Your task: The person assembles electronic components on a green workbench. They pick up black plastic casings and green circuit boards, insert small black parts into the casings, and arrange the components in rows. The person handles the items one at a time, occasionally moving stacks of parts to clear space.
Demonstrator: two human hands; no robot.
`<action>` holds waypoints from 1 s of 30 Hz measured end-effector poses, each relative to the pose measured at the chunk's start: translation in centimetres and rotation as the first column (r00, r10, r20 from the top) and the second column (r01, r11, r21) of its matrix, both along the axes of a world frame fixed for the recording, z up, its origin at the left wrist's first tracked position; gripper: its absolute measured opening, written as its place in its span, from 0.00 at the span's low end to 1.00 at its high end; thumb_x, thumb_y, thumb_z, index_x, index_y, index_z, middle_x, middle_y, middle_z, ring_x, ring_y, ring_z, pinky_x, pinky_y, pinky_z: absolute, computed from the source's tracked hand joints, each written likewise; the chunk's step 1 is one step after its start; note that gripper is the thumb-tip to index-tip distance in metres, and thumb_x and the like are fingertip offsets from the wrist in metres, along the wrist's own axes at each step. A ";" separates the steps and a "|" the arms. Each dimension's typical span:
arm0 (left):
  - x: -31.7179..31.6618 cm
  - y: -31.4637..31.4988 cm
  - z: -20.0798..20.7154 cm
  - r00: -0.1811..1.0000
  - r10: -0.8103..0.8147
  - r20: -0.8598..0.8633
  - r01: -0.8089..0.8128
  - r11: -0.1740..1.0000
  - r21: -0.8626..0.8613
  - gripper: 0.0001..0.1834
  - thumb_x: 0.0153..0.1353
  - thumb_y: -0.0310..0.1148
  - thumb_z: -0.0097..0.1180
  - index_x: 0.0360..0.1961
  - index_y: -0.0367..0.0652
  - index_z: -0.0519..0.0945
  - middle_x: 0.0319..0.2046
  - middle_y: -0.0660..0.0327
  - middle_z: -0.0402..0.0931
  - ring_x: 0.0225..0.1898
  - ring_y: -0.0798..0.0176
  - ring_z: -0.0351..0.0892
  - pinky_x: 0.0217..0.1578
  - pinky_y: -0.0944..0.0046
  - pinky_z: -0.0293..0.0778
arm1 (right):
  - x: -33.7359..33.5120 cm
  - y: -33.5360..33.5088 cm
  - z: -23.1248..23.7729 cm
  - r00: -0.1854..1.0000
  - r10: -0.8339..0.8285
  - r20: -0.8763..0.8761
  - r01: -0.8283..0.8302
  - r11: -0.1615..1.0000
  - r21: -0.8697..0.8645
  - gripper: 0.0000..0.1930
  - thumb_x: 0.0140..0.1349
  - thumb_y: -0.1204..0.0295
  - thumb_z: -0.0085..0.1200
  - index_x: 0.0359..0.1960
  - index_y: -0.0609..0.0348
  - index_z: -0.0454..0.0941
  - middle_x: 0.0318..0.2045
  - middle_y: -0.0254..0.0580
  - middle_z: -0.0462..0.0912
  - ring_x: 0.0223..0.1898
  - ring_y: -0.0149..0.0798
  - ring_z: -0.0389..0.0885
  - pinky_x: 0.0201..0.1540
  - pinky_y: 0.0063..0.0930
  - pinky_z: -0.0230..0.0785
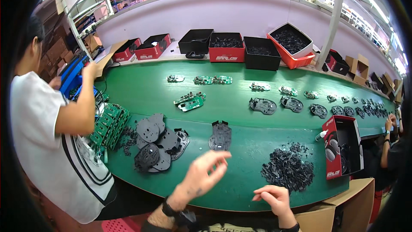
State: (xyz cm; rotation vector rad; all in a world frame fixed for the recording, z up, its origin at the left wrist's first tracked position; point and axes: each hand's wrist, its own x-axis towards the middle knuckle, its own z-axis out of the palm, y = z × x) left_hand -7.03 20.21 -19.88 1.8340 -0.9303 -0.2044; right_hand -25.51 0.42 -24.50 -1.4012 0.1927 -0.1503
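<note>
"Fingers of the right hand [278, 199]?"
"Curled; whether they pinch anything, I can't tell."
"And the left hand [201, 177]?"
"Half-open, apparently empty; just beyond lies the dark-grey, flat, mouse-shaped plastic shell [220, 136], on the smooth green tabletop [244, 165]."
"How will it handle?"
"Probably light, stiff, slightly slippery; grip its long side edges."

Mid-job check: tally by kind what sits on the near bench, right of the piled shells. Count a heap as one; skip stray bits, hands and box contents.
Black shell, beyond the left hand: 1
Heap of small black parts: 1
Small white bottle: 1
Open red box: 1
Total: 4
</note>
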 end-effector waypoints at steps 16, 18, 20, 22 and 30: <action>27.4 -3.9 -3.5 0.949 0.098 0.298 -0.297 0.588 0.752 0.49 0.42 0.44 0.69 0.66 0.55 0.59 0.60 0.49 0.67 0.62 0.44 0.64 0.57 0.39 0.63 | -29.7 -10.3 6.9 0.354 -0.874 0.333 0.911 0.242 -0.334 0.13 0.67 0.68 0.48 0.45 0.65 0.77 0.31 0.39 0.80 0.33 0.30 0.76 0.37 0.20 0.69; 29.9 -2.8 -4.1 0.962 -0.056 0.269 -0.165 0.662 0.731 0.46 0.40 0.43 0.71 0.63 0.52 0.64 0.55 0.49 0.72 0.58 0.46 0.70 0.56 0.48 0.67 | -30.5 -11.0 7.4 0.210 -0.923 0.322 0.967 0.147 -0.211 0.12 0.65 0.72 0.49 0.44 0.66 0.79 0.31 0.42 0.81 0.33 0.33 0.78 0.39 0.24 0.72; 30.5 -2.2 -3.4 0.968 -0.049 0.246 -0.162 0.628 0.761 0.41 0.36 0.42 0.74 0.56 0.49 0.72 0.52 0.51 0.75 0.55 0.48 0.73 0.53 0.54 0.70 | -31.1 -12.3 7.1 0.069 -0.968 0.242 0.991 0.038 -0.129 0.13 0.63 0.72 0.50 0.45 0.67 0.80 0.33 0.44 0.82 0.34 0.36 0.78 0.43 0.27 0.72; 30.5 -1.7 -0.5 0.967 -0.041 0.252 -0.191 0.535 0.823 0.38 0.33 0.42 0.76 0.50 0.48 0.78 0.49 0.52 0.78 0.51 0.50 0.76 0.50 0.55 0.73 | -32.2 -13.4 6.4 -0.040 -0.993 0.107 0.994 -0.050 -0.094 0.15 0.62 0.69 0.52 0.46 0.65 0.80 0.37 0.45 0.81 0.37 0.38 0.78 0.45 0.31 0.71; 41.1 8.4 1.4 0.705 0.441 0.556 -0.699 0.295 0.652 0.24 0.33 0.38 0.75 0.37 0.44 0.85 0.38 0.53 0.83 0.42 0.53 0.83 0.43 0.56 0.78 | -36.0 -16.8 4.2 -0.014 -0.948 -0.318 0.945 0.091 -0.313 0.18 0.65 0.66 0.47 0.53 0.62 0.76 0.47 0.48 0.78 0.48 0.41 0.75 0.53 0.33 0.68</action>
